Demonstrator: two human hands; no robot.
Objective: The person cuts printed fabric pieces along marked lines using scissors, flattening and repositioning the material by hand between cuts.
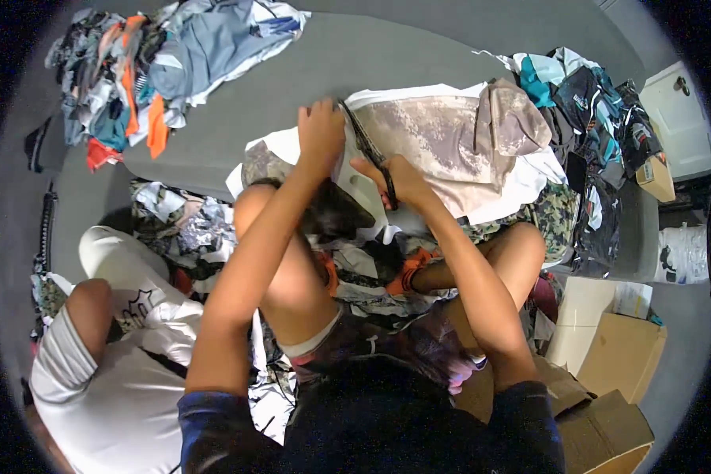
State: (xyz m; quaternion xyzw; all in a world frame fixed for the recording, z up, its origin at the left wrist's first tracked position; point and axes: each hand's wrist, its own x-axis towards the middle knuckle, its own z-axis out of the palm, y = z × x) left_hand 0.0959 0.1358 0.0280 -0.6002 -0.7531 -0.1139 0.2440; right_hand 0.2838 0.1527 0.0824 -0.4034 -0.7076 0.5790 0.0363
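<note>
In my right hand [403,182] is a pair of scissors [389,188], its dark handle under my fingers. A narrow dark strip, perhaps the blades, slants up from it toward my left hand [321,134]. My left fingers are closed at the edge of the beige camouflage fabric [430,126], which spreads out to the right with a white border and a fold near its right end. Left of my left hand lies a smaller white and camouflage piece [272,154]. What exactly my left fingertips pinch is partly hidden.
A grey surface [237,118] bears a heap of mixed cloth scraps [126,79] at far left and another heap [584,103] at right. Scraps lie below around my legs. A person in a white shirt [126,387] sits close on my left. Cardboard boxes [620,355] stand at lower right.
</note>
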